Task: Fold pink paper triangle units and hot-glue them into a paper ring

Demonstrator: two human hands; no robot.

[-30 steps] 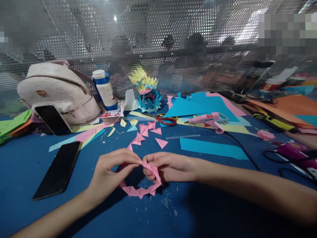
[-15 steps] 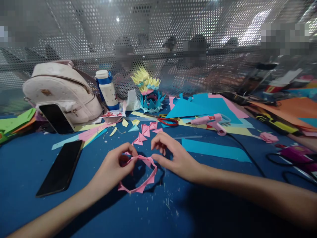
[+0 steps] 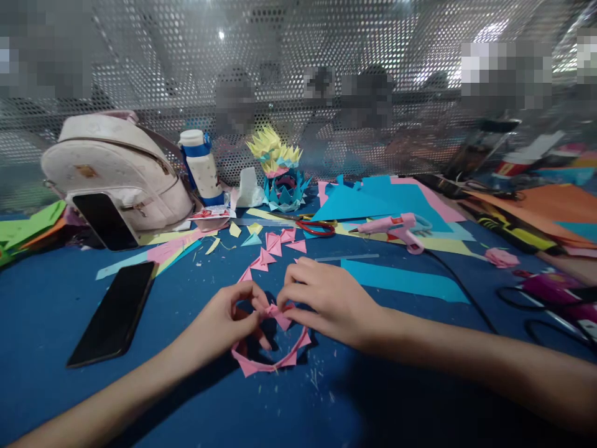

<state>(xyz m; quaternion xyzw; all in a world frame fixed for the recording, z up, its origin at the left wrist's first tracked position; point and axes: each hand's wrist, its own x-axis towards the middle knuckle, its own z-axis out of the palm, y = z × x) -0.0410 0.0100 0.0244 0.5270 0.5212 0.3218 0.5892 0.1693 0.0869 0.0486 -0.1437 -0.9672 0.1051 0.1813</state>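
Observation:
A ring of folded pink paper (image 3: 263, 368) with pointed tips is held just over the blue table. My left hand (image 3: 237, 316) pinches its far left side between thumb and fingers. On the far right side, my right hand (image 3: 321, 300) pinches the same ring, its fingertips close to those of the left. One pink point hangs between the two hands. Beyond them lies a row of folded pink paper pieces (image 3: 263, 259), and a loose pink triangle (image 3: 296, 246) sits by its end. Part of the ring is hidden behind my fingers.
A pink glue gun (image 3: 396, 225) with a black cable lies at right, behind a blue paper strip (image 3: 403, 281). Red-handled scissors (image 3: 317, 228) rest near a blue and yellow paper model (image 3: 284, 190). At left are a phone (image 3: 114, 314), a backpack (image 3: 116, 165) and a bottle (image 3: 203, 168).
My right hand has moved left and closed on the ring, after hovering beside it with fingers apart. The ring has turned and shifted slightly right and nearer in my left hand.

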